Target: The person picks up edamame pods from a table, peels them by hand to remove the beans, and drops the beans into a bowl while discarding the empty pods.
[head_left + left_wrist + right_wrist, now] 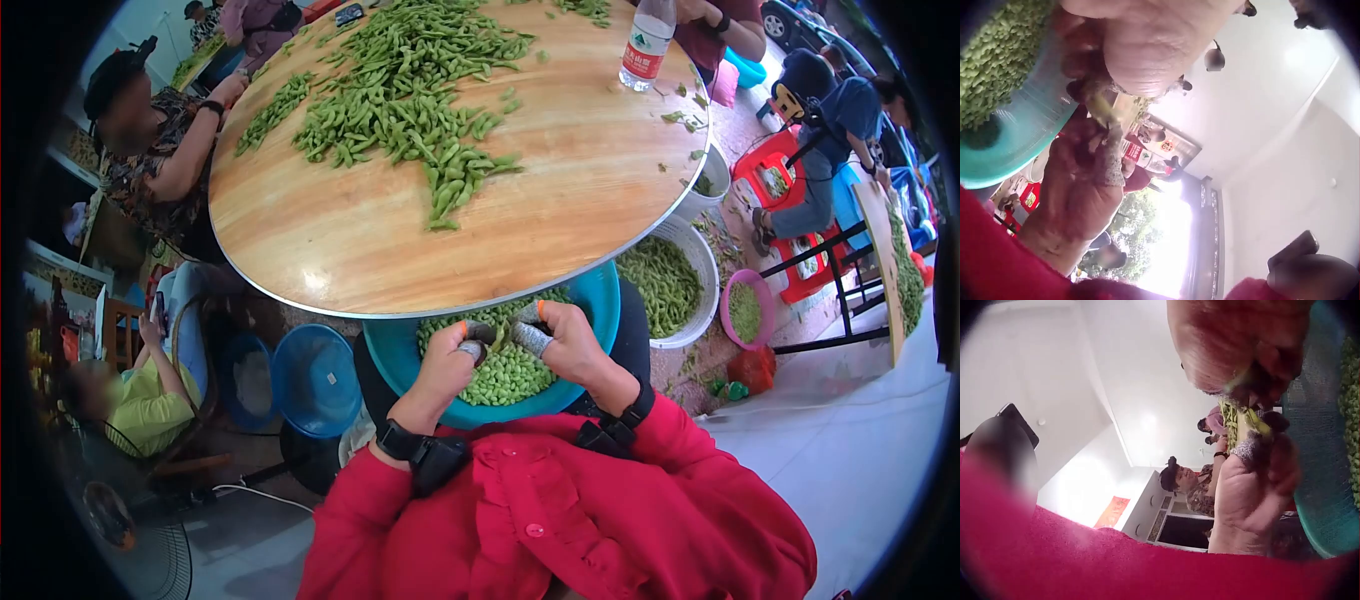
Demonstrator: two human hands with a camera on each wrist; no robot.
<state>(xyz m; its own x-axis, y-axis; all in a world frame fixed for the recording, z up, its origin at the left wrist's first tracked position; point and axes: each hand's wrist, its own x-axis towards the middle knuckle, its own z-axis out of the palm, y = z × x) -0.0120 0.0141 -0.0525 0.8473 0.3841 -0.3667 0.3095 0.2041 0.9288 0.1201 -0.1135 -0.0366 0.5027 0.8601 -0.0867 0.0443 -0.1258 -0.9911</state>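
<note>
Over a teal basin (378, 345) of shelled green soybeans (505, 378), my two hands meet, thumbs toward each other. My left hand (447, 360) and my right hand (578, 345) pinch one edamame pod (1259, 422) between them. In the left wrist view the pod (1102, 109) spans the gap between the fingertips. Grey coverings (532, 338) wrap the thumbs, and the other fingers curl beneath, partly hidden. The basin sits at my lap, its far side tucked under the table edge.
A round wooden table (580, 190) bears a heap of edamame pods (410, 90) and a water bottle (647, 45). At right stand a white basket (708, 300) of pods and a pink basin (765, 320). Blue basins (318, 380) are at left. Other people sit around.
</note>
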